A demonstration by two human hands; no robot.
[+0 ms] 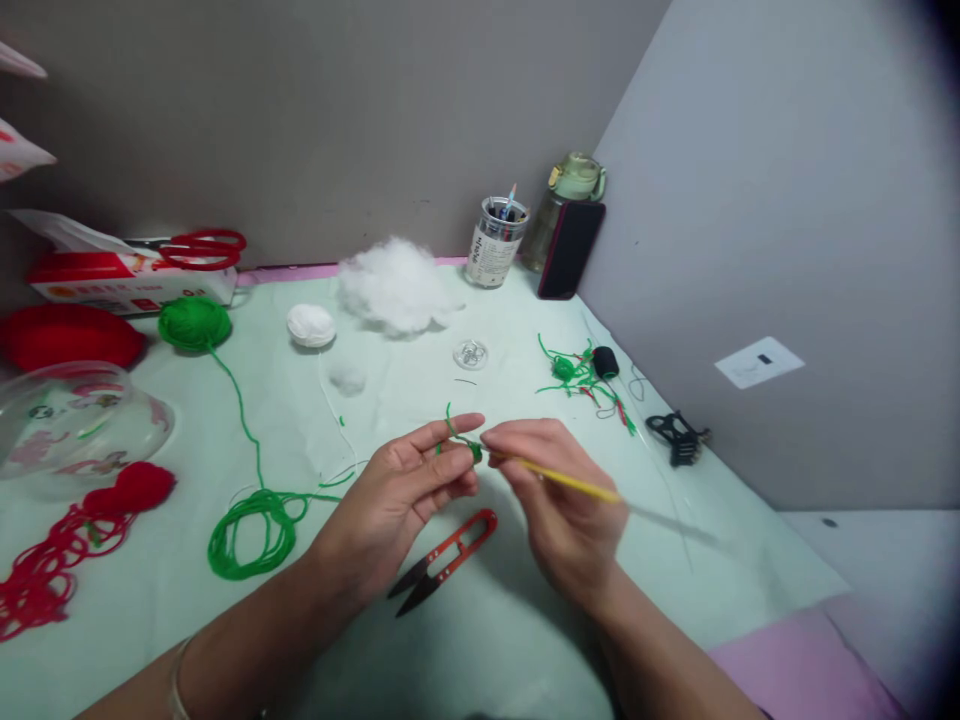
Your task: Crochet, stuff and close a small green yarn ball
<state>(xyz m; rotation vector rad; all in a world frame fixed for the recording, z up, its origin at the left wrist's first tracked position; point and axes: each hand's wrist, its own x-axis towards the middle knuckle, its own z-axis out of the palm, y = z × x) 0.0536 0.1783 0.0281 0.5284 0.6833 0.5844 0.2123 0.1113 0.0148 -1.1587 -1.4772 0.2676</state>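
My left hand (409, 487) pinches a small green crochet piece (475, 453) between thumb and fingers. A short green yarn end (450, 418) sticks up over the forefinger. In my right hand (566, 500) is a crochet hook (577, 484) with a yellow handle, held like a pencil, its tip at the green piece. Whether the tip is inside a stitch is too small to tell. Green yarn (259, 535) lies in a loose coil left of my left hand, and a strand links it to a green ball (195, 323). Below my hands lie orange thread snips (448, 562).
White stuffing (397, 285) and a white yarn ball (311, 325) lie toward the back. Red yarn (56, 565) and a clear bowl (142, 425) stand at left. A pen cup (496, 243), phone (571, 250) and bottle (577, 178) stand at the rear. Yarn scraps (581, 372) lie at right.
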